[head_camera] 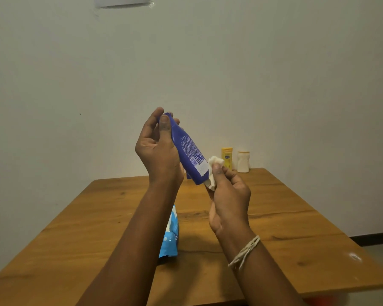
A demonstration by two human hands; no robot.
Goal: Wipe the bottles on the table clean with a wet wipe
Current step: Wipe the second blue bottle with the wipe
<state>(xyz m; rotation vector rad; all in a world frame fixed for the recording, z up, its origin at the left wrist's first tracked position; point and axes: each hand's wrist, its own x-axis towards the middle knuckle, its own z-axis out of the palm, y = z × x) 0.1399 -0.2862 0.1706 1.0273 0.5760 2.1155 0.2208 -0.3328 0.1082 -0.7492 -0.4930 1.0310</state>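
The left hand [157, 149] grips the blue bottle [187, 151], tilted, low end toward the right hand [229, 199], which pinches the wet wipe [213, 171] against it.

Two bare forearms rise from the bottom edge of the frame toward its centre, with no sleeve showing on either. The left hand [158, 149], just left of centre, wears no ring or band that can be seen. Below the right hand [229, 198], right of centre, a pale off-white string [244, 252] is wound in several thin strands round the wrist, loose ends trailing toward the lower left.
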